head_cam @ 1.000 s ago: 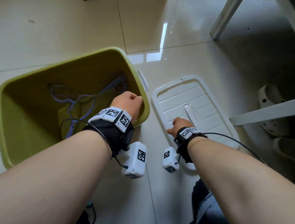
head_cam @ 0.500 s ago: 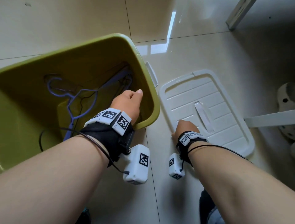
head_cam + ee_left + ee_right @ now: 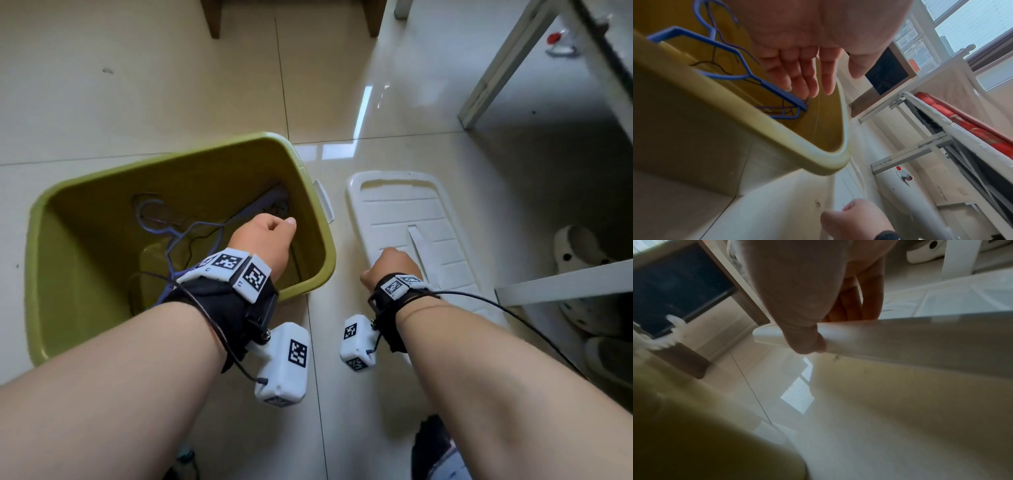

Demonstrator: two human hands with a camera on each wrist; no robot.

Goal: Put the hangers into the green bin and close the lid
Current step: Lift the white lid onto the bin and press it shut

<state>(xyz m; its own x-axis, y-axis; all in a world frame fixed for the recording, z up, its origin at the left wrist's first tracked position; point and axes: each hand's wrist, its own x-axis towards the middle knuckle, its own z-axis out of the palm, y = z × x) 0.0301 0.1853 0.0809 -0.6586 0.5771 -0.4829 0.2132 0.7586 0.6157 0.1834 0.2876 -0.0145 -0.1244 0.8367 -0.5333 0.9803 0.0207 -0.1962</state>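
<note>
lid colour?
White, with a raised ribbed pattern; the lid shows best in the head view.

No readable words, brand names or numbers were found in any view. Only black-and-white square code markers (image 3: 254,276) were seen, printed on the white blocks strapped to both wrists; no letters or digits could be made out on them.
</note>
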